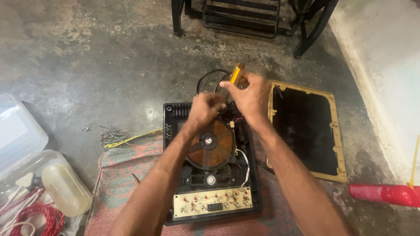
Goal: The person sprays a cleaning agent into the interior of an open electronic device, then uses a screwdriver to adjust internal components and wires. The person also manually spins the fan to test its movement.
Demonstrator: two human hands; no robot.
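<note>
An opened induction cooker base (175, 131) lies on a patterned mat, showing a copper coil (214, 148) and a beige control board (213, 202) at its near end. My right hand (249, 94) is closed around a screwdriver with a yellow-orange handle (236, 73), held over the far edge of the base. My left hand (205, 109) rests fingers-down on the far inner part of the base, just beyond the coil. What its fingertips touch is hidden.
The cooker's glass top with a gold frame (337, 144) lies face down to the right. A red spray can (385, 194) sits at far right. Clear plastic containers (65, 188) with red wire are at left. Loose screws (109, 133) lie beyond the mat. A black cable (205, 78) loops behind.
</note>
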